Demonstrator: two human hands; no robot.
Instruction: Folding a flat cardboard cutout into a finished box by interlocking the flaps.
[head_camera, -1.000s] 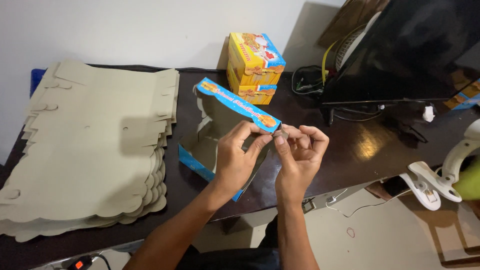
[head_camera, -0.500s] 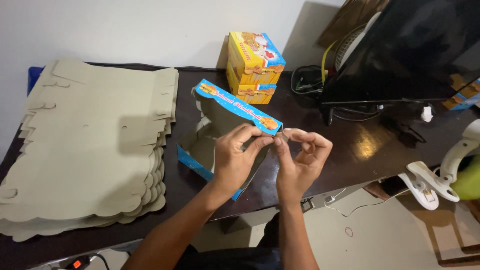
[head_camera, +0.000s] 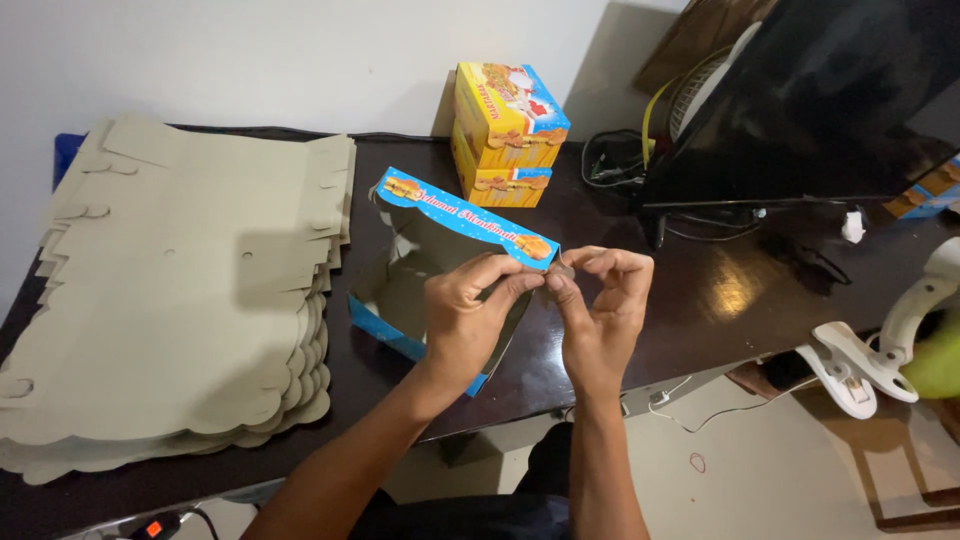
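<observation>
flat card stack (head_camera: 170, 300) left of the half-folded box (head_camera: 440, 265), far edge cut off | left hand (head_camera: 470, 320) pinches the box's blue panel, hiding its near wall | right hand (head_camera: 600, 310) fingers closed on the corner tab, tab barely visible | grip unchanged from before | two finished boxes (head_camera: 505, 135) behind

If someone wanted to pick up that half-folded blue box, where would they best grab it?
Probably by the half-folded blue box's raised blue top edge, pinched from above: it stands up as a thin panel. The left hand and right hand already pinch its right-hand corner.
</observation>
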